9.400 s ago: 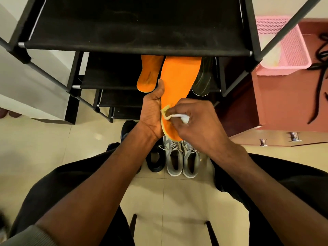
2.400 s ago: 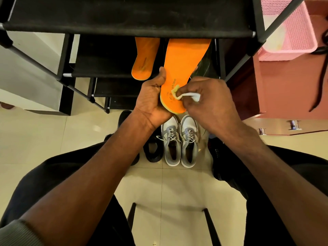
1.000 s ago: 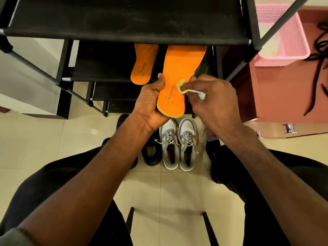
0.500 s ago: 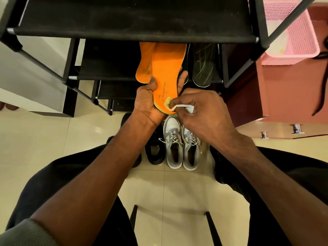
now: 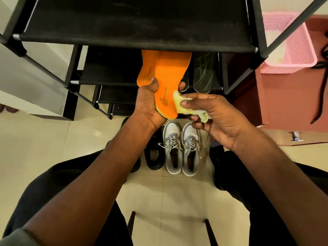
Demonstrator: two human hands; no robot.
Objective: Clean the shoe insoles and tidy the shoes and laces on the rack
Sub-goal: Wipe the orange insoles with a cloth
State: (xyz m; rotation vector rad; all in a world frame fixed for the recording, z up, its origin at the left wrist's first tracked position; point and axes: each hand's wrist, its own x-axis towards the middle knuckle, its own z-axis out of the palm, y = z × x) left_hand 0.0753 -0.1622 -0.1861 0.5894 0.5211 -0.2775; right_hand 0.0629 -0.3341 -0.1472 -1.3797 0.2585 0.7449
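Hidden: toe ends of both orange insoles run under the black shoe rack's top shelf [image 5: 134,23]; a second dark insole is mostly covered.
Left hand [image 5: 149,105]: fingers grip the front orange insole [image 5: 170,71] at its heel.
Right hand [image 5: 218,118]: fingers pinch a yellowish cloth [image 5: 181,103] against that heel's edge.
Counts: two orange insoles, the second [image 5: 147,68] on the shelf behind; one clear dark insole [image 5: 204,70]; two grey-white sneakers [image 5: 181,150] on the floor.

Pink basket [image 5: 300,48] on reddish-brown cabinet [image 5: 287,103]; cream tiled floor [image 5: 44,142].
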